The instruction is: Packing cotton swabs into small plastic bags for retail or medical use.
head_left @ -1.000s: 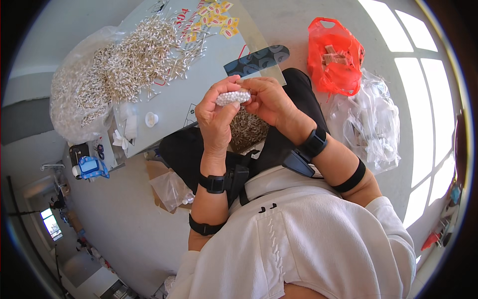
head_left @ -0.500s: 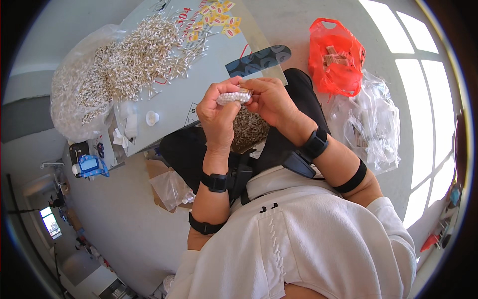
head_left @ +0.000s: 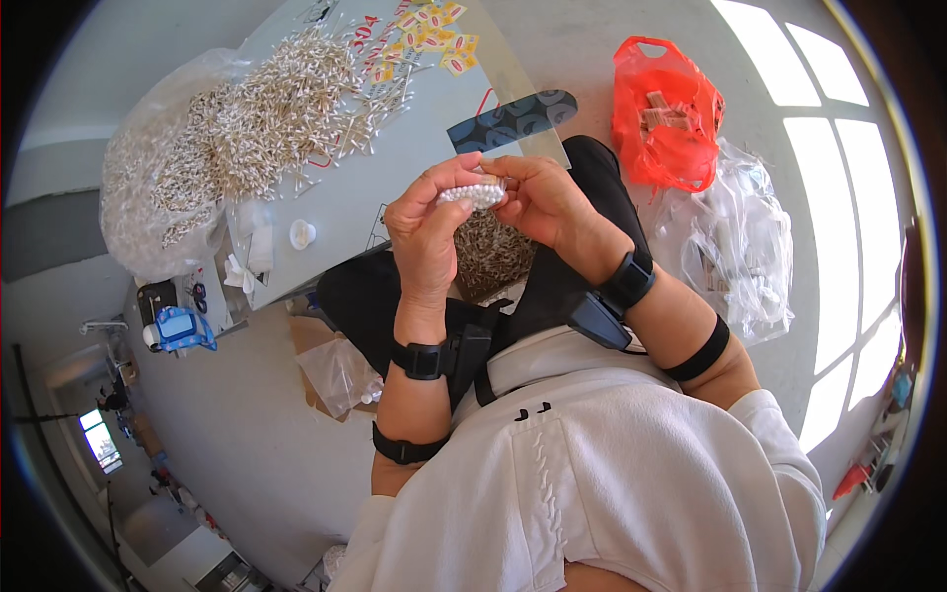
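A tight bundle of cotton swabs (head_left: 472, 197), its white tips facing me, is held between both hands above my lap. My left hand (head_left: 426, 209) grips its left side, thumb below and fingers over the top. At the bundle's right end, my right hand (head_left: 543, 197) pinches with thumb and fingertips; some clear wrapping seems to show there, though the fingers hide most of it. Below the hands, more loose cotton swabs (head_left: 493, 252) fill a container between my legs, partly hidden by my hands.
A large heap of cotton swabs (head_left: 286, 109) spills from a clear plastic bag (head_left: 128, 197) on the table (head_left: 345, 197). Yellow-and-white labels (head_left: 434, 35) and a small white cup (head_left: 302, 234) lie there too. A red bag (head_left: 641, 148) and clear bags (head_left: 735, 247) sit right on the floor.
Both hands have shifted slightly, the right wrist a little to the right. The bundle has moved slightly right and stays held between them.
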Action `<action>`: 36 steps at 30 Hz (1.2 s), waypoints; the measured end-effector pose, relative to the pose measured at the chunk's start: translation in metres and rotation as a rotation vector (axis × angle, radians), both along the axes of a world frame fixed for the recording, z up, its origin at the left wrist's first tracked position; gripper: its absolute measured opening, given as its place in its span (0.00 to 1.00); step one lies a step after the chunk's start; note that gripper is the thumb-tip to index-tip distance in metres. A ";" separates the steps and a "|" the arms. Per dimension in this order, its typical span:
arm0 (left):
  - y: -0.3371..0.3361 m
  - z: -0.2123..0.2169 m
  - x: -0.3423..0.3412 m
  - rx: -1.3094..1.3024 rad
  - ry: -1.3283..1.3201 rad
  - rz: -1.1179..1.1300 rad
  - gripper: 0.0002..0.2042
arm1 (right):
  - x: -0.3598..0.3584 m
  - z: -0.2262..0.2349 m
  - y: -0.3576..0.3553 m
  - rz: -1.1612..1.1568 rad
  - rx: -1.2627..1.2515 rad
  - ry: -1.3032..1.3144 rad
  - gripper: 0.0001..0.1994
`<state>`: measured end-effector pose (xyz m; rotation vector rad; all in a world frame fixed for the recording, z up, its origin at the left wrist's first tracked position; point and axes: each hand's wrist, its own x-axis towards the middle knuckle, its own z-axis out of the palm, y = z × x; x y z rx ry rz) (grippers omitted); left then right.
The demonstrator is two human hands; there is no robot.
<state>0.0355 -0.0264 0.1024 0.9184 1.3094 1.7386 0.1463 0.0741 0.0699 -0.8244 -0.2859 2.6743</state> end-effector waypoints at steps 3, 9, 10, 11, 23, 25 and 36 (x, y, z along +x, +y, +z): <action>0.000 -0.002 0.005 0.008 -0.013 0.013 0.12 | 0.001 0.000 0.001 -0.004 0.018 -0.007 0.08; -0.001 0.000 -0.002 0.027 0.034 -0.062 0.09 | 0.002 -0.003 0.005 0.025 -0.055 0.032 0.08; -0.001 -0.001 -0.003 0.027 0.034 -0.062 0.09 | 0.002 -0.005 0.005 0.030 -0.084 0.052 0.08; -0.001 -0.001 -0.005 0.013 0.066 -0.070 0.09 | 0.002 -0.006 0.006 0.030 -0.085 0.052 0.08; -0.002 -0.004 -0.008 0.082 -0.046 -0.207 0.12 | 0.004 -0.014 0.013 0.077 -0.241 0.111 0.07; -0.002 -0.005 -0.009 0.067 -0.031 -0.203 0.12 | 0.004 -0.016 0.014 0.097 -0.228 0.123 0.07; -0.003 -0.002 -0.005 0.063 -0.056 -0.174 0.13 | 0.005 -0.024 0.016 0.142 -0.319 0.237 0.06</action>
